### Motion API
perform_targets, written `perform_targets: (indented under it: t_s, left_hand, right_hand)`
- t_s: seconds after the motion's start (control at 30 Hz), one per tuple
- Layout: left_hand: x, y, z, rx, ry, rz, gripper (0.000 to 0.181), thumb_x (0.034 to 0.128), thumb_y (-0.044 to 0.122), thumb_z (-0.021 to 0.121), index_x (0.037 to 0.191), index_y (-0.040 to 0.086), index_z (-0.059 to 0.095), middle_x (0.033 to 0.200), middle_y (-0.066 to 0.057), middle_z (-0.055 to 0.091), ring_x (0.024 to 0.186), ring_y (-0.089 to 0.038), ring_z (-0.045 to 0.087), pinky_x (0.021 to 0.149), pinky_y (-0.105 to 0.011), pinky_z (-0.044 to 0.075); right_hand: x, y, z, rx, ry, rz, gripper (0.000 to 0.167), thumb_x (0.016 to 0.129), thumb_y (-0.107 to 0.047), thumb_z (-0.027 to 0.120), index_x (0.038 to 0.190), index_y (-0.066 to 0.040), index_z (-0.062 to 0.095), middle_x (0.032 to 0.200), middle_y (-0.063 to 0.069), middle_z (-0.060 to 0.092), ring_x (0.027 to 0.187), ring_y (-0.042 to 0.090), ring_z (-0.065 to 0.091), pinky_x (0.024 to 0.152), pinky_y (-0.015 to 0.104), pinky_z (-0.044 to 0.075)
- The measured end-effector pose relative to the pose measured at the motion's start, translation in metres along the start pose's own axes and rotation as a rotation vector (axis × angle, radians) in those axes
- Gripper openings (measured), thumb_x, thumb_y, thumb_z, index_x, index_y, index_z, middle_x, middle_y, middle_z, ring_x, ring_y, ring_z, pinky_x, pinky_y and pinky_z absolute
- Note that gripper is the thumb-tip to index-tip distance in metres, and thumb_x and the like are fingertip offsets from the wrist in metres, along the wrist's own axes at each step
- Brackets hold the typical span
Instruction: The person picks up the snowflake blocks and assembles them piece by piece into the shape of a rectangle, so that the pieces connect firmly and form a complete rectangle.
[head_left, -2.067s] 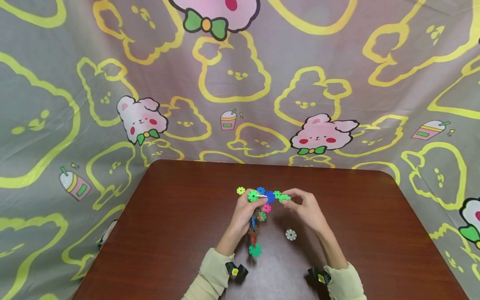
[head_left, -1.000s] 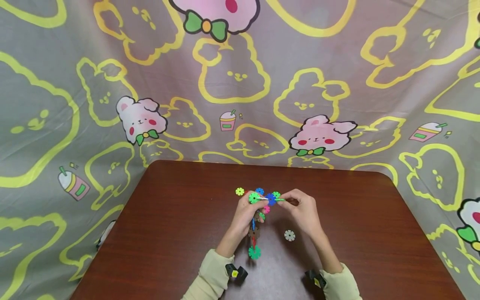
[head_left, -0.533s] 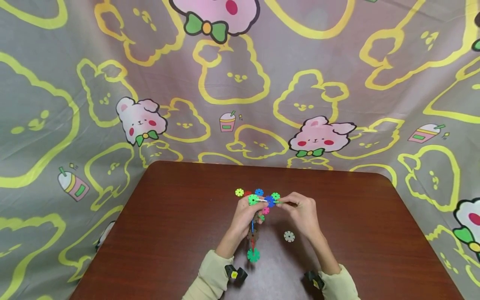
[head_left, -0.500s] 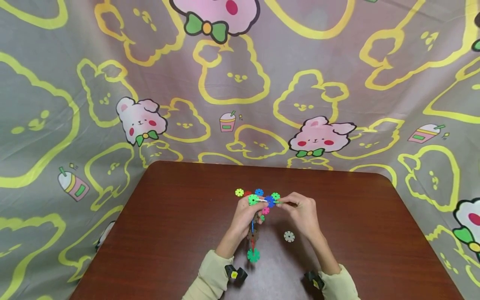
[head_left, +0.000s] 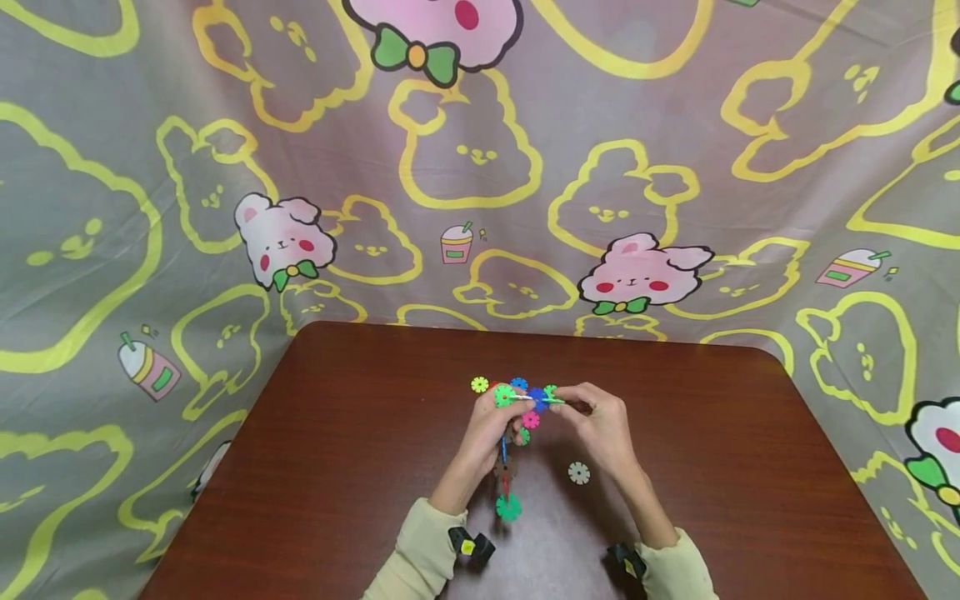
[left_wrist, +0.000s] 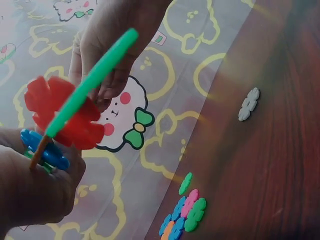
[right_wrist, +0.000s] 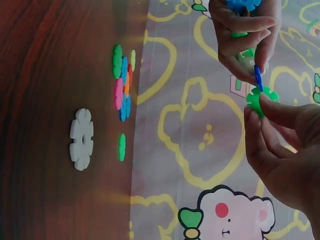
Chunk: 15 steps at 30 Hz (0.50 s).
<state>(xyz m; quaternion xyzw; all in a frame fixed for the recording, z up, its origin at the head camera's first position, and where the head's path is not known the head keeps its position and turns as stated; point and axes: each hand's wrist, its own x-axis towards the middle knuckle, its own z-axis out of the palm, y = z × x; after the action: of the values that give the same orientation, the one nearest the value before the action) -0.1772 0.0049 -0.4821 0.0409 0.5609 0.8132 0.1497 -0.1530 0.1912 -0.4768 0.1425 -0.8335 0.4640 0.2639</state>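
Observation:
My left hand [head_left: 480, 429] grips a chain of slotted plastic snowflake discs above the table. At its upper end are a green disc [head_left: 504, 396], a white disc seen edge-on and a dark blue disc [head_left: 537, 399]. Toward me, the chain runs through blue, brown and red discs to a green end disc [head_left: 508, 507]. My right hand [head_left: 606, 421] pinches a bright green disc [right_wrist: 255, 101] between thumb and fingers. That disc meets the dark blue disc's edge; how deeply the slots engage cannot be told. In the left wrist view, a red disc [left_wrist: 42, 97] looms close.
Several loose discs lie beyond the hands, among them a yellow disc [head_left: 480, 384], a blue disc [head_left: 519, 384] and a pink disc [head_left: 531, 420]. A pale grey disc [head_left: 579, 473] lies right of the chain on the brown table [head_left: 375, 400]. A patterned curtain [head_left: 510, 225] surrounds the table.
Since the earliest frame, my right hand has moved slightly left and turned its green disc from face-on to edge-on, against the dark blue disc. My left hand keeps its grip, shifting little.

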Motion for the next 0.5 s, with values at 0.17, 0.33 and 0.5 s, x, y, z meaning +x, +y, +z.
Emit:
perform_targets:
  t_s: [0.17, 0.33, 0.5]
  left_hand:
    - [0.003, 0.001, -0.003, -0.031, 0.052, 0.011, 0.016, 0.0917, 0.002, 0.071, 0.097, 0.006, 0.057, 0.060, 0.002, 0.052, 0.046, -0.005, 0.048, 0.045, -0.019, 0.046]
    - [0.004, 0.001, -0.006, -0.040, 0.060, 0.032, 0.015, 0.0914, 0.002, 0.070, 0.098, 0.005, 0.058, 0.060, 0.002, 0.052, 0.048, -0.005, 0.048, 0.045, -0.019, 0.045]
    - [0.004, 0.000, -0.006, -0.049, 0.057, 0.029, 0.014, 0.0914, 0.001, 0.070, 0.098, 0.006, 0.058, 0.061, 0.002, 0.052, 0.049, -0.004, 0.048, 0.045, -0.019, 0.045]
  right_hand:
    - [0.000, 0.007, -0.012, -0.094, -0.255, 0.187, 0.033, 0.084, 0.000, 0.084, 0.115, 0.002, 0.073, 0.098, 0.013, 0.074, 0.087, 0.026, 0.071, 0.076, 0.039, 0.060]
    - [-0.005, 0.018, -0.025, -0.225, -0.626, 0.327, 0.039, 0.078, -0.001, 0.089, 0.111, 0.003, 0.067, 0.102, 0.013, 0.066, 0.089, 0.026, 0.063, 0.075, 0.040, 0.056]
    - [-0.012, 0.027, -0.024, -0.341, -0.804, 0.375, 0.049, 0.066, -0.004, 0.097, 0.098, -0.005, 0.059, 0.097, 0.008, 0.049, 0.082, 0.022, 0.052, 0.072, 0.038, 0.049]
